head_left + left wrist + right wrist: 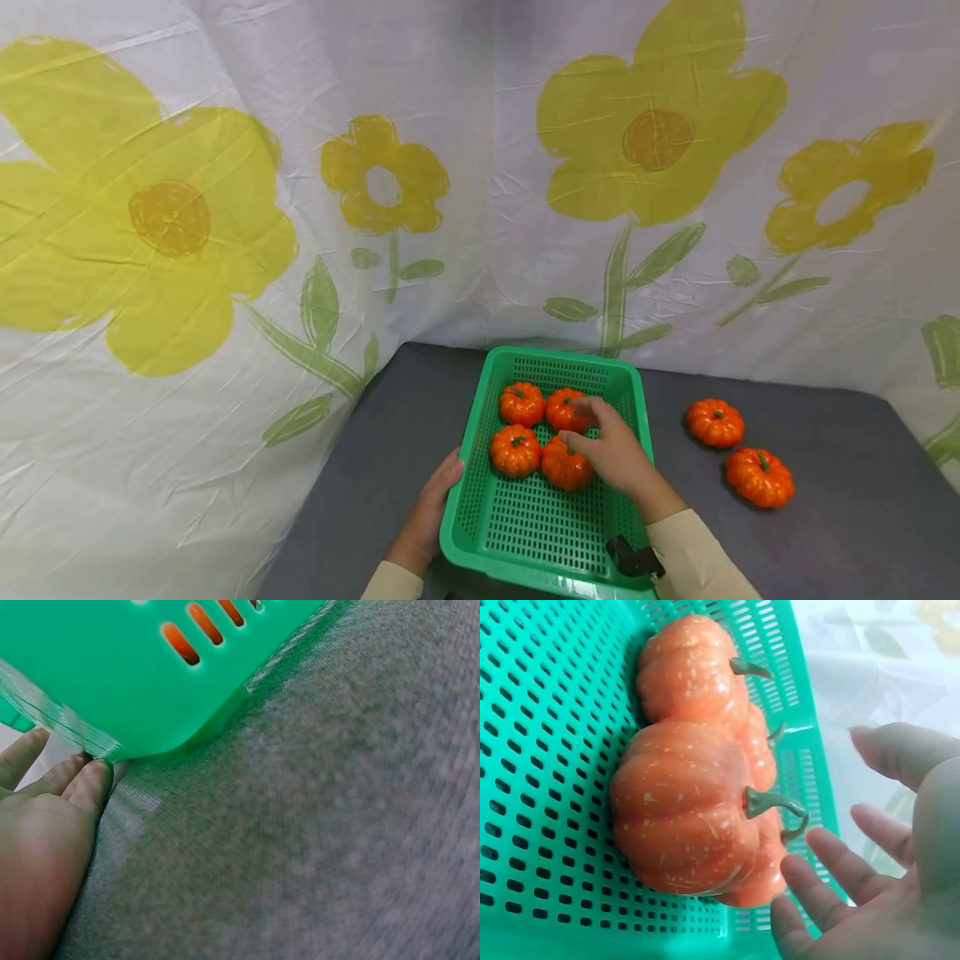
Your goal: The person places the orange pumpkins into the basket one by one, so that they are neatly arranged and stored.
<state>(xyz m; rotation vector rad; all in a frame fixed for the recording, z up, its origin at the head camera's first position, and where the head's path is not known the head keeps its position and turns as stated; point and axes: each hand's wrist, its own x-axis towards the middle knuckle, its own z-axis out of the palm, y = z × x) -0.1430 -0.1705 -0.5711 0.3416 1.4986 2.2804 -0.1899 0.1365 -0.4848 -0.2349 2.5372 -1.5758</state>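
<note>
Hovering over the basket's right-hand pair of orange pumpkins [566,473] with the right hand [617,452]. Fingers [810,890] spread, holding nothing; clear from the right wrist, half masking those pumpkins from the head. Can't tell whether touching.

Resting the left hand [433,498] against the left side of the green basket [540,527], with mostly straight fingers. Thumb visible at the rim from the head; fingertips against the outer wall from the left wrist only.

Four pumpkins inside, two by two, towards the far end; overlapping in the right wrist view, with curved green stems and pale flecks. Only orange glimpses through side slots from the left wrist.

Two loose pumpkins [759,477] to the right of the basket on the dark grey table [847,454], near each other; head view only. Woven texture on the table up close from the left wrist. Behind: a white flower-print cloth [491,217].
</note>
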